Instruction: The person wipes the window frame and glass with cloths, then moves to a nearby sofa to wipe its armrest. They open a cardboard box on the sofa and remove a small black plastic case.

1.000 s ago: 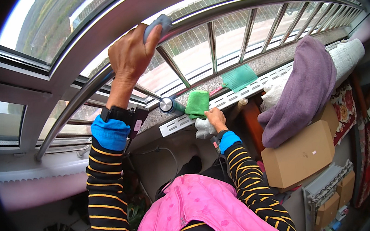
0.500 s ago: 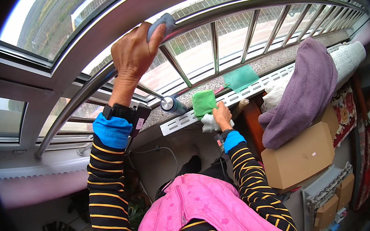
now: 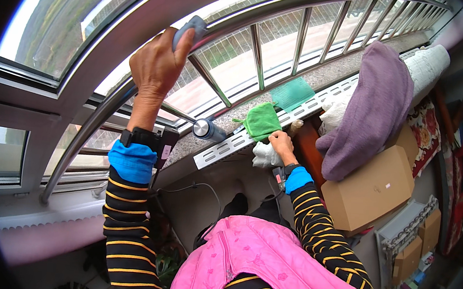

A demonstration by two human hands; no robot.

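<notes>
At the upper left, my left hand (image 3: 155, 64) is wrapped round a curved metal handrail (image 3: 116, 104), with a folded grey-blue cloth (image 3: 194, 26) pressed between its fingers and the rail. Lower down and to the right, my right hand (image 3: 282, 144) is closed on the near edge of a small green cloth (image 3: 262, 120). This cloth lies over a white slotted metal strip (image 3: 220, 153) along the sill. A bunched white cloth (image 3: 266, 156) hangs right beside the right hand; whether the fingers also grip it is hidden. A dark blue bottle with a silver lid (image 3: 209, 130) stands left of the green cloth.
A teal mesh sheet (image 3: 293, 93) lies on the granite sill. Purple fabric (image 3: 371, 111) drapes over a white bundle (image 3: 429, 62) at the right, next to a cardboard box (image 3: 372, 188). Upright metal bars (image 3: 301, 42) stand before the window. A cable (image 3: 204, 185) hangs near my legs.
The green cloth has shifted its shape and spread flatter over the strip, one corner now sticking out left. My left hand keeps its hold on the rail. The whole view has slid slightly left.
</notes>
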